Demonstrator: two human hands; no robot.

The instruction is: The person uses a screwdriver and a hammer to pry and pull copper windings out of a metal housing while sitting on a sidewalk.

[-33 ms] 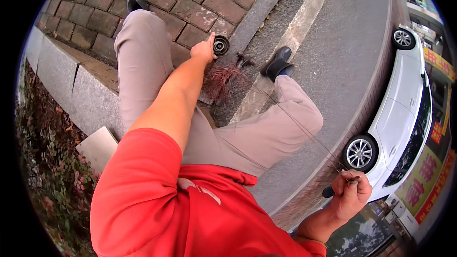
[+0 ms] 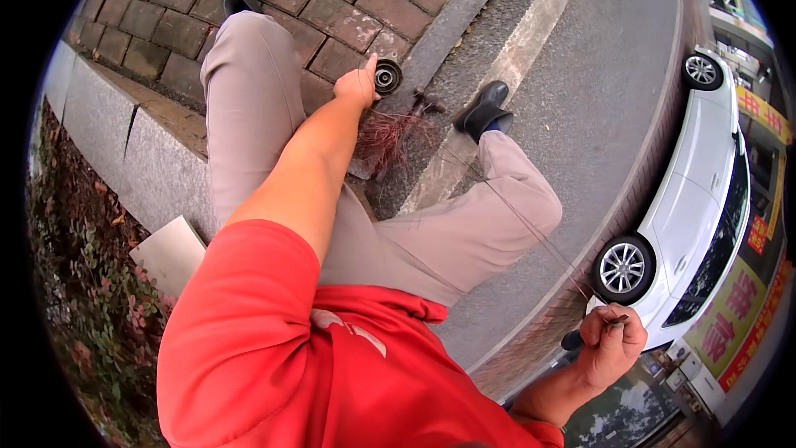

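My left hand (image 2: 358, 86) is stretched out at the kerb and closed on the left edge of a round dark metal part (image 2: 387, 77), which has concentric rings on its face. Just below it lies a loose tangle of thin reddish wire (image 2: 387, 139). Long thin wire strands (image 2: 531, 228) run from near the tangle across my bent right knee to my right hand (image 2: 613, 336). That hand is raised at the lower right, its fingers pinched on the wire ends. A small dark bit shows at the fingertips, too small to name.
Beside the tangle is a dark tool-like object (image 2: 426, 103), its kind unclear. My shoes rest on the brick paving (image 2: 344, 17) and the asphalt (image 2: 605, 83). A stone border (image 2: 166, 162), a pale flat board (image 2: 170, 255) and shrubs (image 2: 99, 315) are at left; a white car (image 2: 676, 207) stands at right.
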